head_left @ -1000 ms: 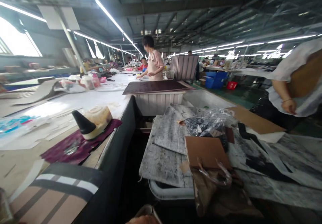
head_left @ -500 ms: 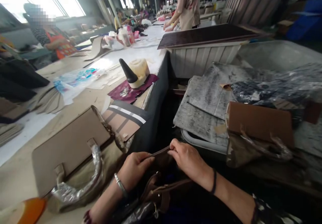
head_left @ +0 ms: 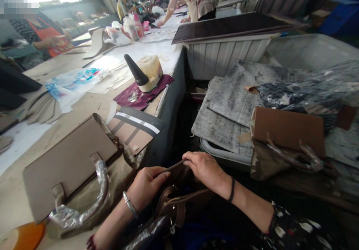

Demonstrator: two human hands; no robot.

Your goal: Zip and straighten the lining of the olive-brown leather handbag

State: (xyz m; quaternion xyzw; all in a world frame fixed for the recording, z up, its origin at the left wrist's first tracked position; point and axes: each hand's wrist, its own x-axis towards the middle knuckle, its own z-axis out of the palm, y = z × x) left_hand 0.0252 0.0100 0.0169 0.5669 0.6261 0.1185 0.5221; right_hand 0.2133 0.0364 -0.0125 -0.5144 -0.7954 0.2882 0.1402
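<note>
My left hand [head_left: 147,186] and my right hand [head_left: 206,167] both pinch the thin top edge of a dark brown bag [head_left: 179,201] that rests low in front of me. The fingers of each hand are closed on that edge, a short way apart. A brown strap with a metal ring hangs below the hands. To the left, a taupe handbag [head_left: 70,164] with a plastic-wrapped handle lies flat on the workbench [head_left: 92,104].
A cream glue bottle [head_left: 146,72] with a black nozzle sits on maroon leather. Striped panel [head_left: 134,128] at the bench edge. Grey bins hold marbled sheets [head_left: 224,107] and another brown bag [head_left: 286,137]. Other people work at the far bench.
The view dropped from the hall to my lap, and both hands came into sight gripping the bag edge. Since half a second ago they have shifted slightly left.
</note>
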